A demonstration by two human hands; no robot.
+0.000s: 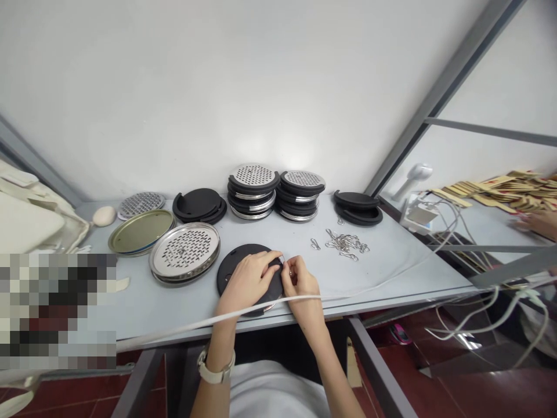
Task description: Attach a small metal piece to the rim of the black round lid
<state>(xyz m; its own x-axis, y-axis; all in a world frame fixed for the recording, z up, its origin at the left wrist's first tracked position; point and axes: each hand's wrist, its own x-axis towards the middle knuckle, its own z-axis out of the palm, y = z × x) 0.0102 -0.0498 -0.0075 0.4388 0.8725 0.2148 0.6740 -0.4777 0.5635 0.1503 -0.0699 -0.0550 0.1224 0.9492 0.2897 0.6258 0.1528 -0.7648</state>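
A round black disc [237,258] lies on the table near its front edge, with a bit of silvery metal showing at its lower right rim. My left hand [250,278] rests on top of the disc, its fingers pressed together and gripping near the right rim. At that same rim my right hand [300,281] is closed in a pinch on a small metal piece [282,260], mostly hidden by the fingertips. A loose pile of metal clips [348,242] lies to the right of my hands. Left of the disc sits a perforated metal plate [185,252] on other plates.
Two stacks of black and metal discs [253,191] stand near the wall. More black discs [357,208] lie at the back right. A white cable [183,329] crosses in front of my wrists. Another person's hand [537,223] is at the far right, by flat wooden pieces.
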